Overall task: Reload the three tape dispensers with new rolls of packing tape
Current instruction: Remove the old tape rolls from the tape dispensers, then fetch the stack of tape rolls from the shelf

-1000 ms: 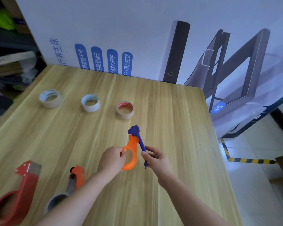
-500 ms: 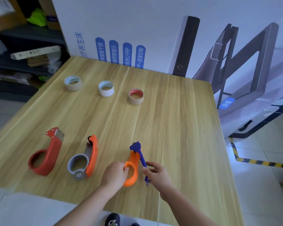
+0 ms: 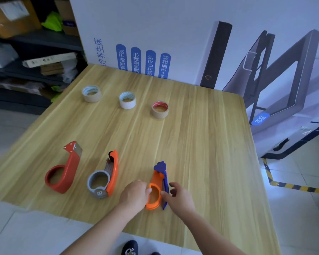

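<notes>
Counting three tape dispensers lying flat in a row near the front of the counter (image 3: 201, 144): red dispenser (image 3: 63, 173) leftmost, grey-and-orange dispenser (image 3: 105, 179) in the middle, orange-and-blue dispenser (image 3: 156, 181) rightmost. Further back, three tape rolls, also in a row and apart from one another: beige roll (image 3: 91, 93), white roll (image 3: 127, 100), red-cored roll (image 3: 160, 109) (all resting on flat sides). Two hands, both at the orange-and-blue dispenser. Left hand (image 3: 134, 196) curled, thumb tip against the orange ring's outer rim; cannot tell whether truly gripping, fingers hidden. Right hand (image 3: 180, 198) loosely spread, thumb tip touching the blue edge, holding nothing.
</notes>
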Available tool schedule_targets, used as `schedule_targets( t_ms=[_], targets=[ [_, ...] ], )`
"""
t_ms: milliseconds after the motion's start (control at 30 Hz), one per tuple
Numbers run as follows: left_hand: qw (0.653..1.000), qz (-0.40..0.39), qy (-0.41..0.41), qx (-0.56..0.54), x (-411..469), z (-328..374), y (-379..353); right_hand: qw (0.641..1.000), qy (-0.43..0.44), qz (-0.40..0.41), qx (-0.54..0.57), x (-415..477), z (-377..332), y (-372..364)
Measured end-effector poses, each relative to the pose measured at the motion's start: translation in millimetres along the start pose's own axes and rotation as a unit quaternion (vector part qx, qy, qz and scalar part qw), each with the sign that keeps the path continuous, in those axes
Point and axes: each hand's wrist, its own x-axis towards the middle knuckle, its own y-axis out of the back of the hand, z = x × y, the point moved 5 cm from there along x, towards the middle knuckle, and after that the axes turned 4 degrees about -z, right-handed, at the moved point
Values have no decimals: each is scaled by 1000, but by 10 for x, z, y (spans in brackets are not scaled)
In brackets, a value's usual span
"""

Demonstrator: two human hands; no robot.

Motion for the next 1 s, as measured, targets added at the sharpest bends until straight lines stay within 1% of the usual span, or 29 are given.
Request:
schedule_targets(
  t_ms=[133,233,367,467,567,633,767,867,1000],
  targets=[
    [998,46,-3,52,-69,-105,375,992,55,27,-108,-23,-335,118],
    [991,86,-2,103,-187,-222,693,977,109,27,-183,-41,-666,154],
    [983,112,40,139,-367,-474,1114,937,190,29,-291,-116,-1176,102],
    [971,153,50,176,-565,-682,1457,904,247,27,-347,-216,-1584,-11],
    [960,188,73,197,-775,-943,1747,878,298,25,-373,-334,-2005,-170],
    [955,208,90,192,-912,-1135,1929,860,327,30,-390,-413,-2281,-291],
    [950,224,119,184,-1157,-1575,2282,823,374,39,-426,-571,-2822,-588],
    [947,233,137,175,-1344,-1956,2549,806,406,50,-428,-716,-3242,-854],
    [940,270,126,165,-1605,-2445,2942,786,438,67,-432,-913,-3784,-1269]
  ],
)
